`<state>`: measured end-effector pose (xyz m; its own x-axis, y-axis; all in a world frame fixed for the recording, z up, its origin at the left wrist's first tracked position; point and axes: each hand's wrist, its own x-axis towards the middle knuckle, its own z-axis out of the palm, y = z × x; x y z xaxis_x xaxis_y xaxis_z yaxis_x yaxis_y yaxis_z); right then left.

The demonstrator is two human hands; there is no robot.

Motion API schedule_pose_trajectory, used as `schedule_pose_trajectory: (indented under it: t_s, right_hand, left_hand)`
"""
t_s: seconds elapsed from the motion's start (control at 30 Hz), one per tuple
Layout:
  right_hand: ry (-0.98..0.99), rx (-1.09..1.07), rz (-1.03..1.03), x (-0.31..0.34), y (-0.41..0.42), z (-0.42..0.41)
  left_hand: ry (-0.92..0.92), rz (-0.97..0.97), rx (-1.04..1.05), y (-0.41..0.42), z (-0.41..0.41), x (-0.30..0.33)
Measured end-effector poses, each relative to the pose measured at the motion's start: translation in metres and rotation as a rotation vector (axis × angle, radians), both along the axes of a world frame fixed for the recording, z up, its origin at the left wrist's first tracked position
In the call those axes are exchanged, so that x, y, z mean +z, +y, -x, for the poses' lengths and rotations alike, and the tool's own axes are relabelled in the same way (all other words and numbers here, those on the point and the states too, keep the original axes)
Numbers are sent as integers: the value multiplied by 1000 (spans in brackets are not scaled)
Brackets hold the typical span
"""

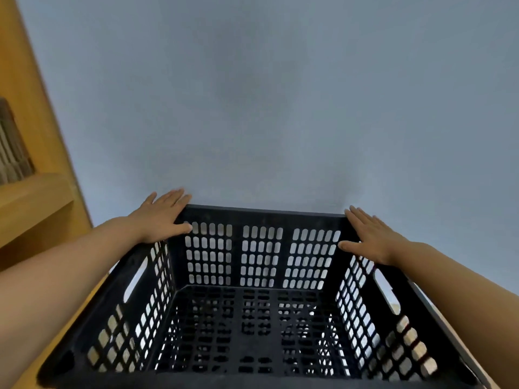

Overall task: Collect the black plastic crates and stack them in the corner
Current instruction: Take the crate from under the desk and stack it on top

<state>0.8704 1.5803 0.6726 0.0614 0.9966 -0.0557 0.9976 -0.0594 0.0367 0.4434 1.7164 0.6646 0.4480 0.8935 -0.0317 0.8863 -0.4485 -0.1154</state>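
Observation:
A black plastic crate (264, 217) with slotted walls fills the lower half of the head view, its far rim close to a grey-blue wall. Through its perforated floor I see more black lattice below, so it seems to sit on another crate. My left hand (161, 217) lies flat on the far left corner of the rim, fingers spread, thumb inside the wall. My right hand (368, 237) rests the same way on the far right corner. Neither hand is wrapped around the rim.
A grey-blue wall (280, 94) stands directly behind the crate. An orange wooden shelf unit (36, 197) runs along the left, with stacked pale items (11, 147) on its shelf. A strip of light floor (393, 307) shows through the crate's right handle slot.

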Motion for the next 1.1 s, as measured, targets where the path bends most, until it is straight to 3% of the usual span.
schedule_pose_trajectory:
  t_s: [0.33, 0.47, 0.8, 1.0, 1.1]
  right_hand:
    - [30, 65, 31, -5, 29, -9]
    - [30, 79, 20, -8, 26, -12]
    - [17, 91, -7, -8, 25, -13]
    - [32, 78, -33, -6, 22, -12]
    - [45, 81, -163, -3, 13, -8]
  left_hand:
    - [-21, 54, -38, 13, -3, -3]
    - [56, 25, -11, 5, -8, -2]
    - [73, -66, -194, -22, -148, -17]
    - [70, -131, -167, -24, -157, -23]
    - [95, -62, -116, -34, -160, -12]
